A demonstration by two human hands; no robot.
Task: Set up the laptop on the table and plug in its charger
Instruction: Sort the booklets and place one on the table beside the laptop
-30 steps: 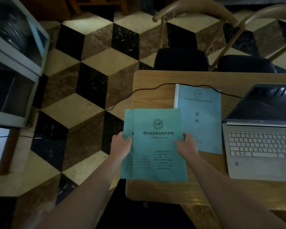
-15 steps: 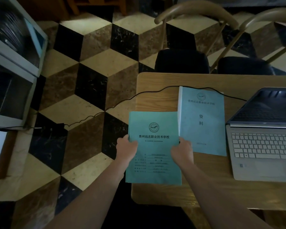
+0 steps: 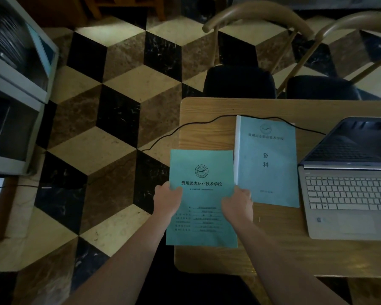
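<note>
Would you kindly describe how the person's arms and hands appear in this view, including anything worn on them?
Both forearms are bare up to the bottom edge of the picture; no sleeves show. The left hand and right hand wear no gloves, and no rings, watch or bracelet are visible in the dim light.

The person at the table is showing two bare forearms, with no sleeve reaching as far as the frame shows. The left hand (image 3: 166, 198) and the right hand (image 3: 238, 203) are wearing nothing, neither rings, watch nor gloves. Dim light is blurring the finer detail of the fingers.
</note>
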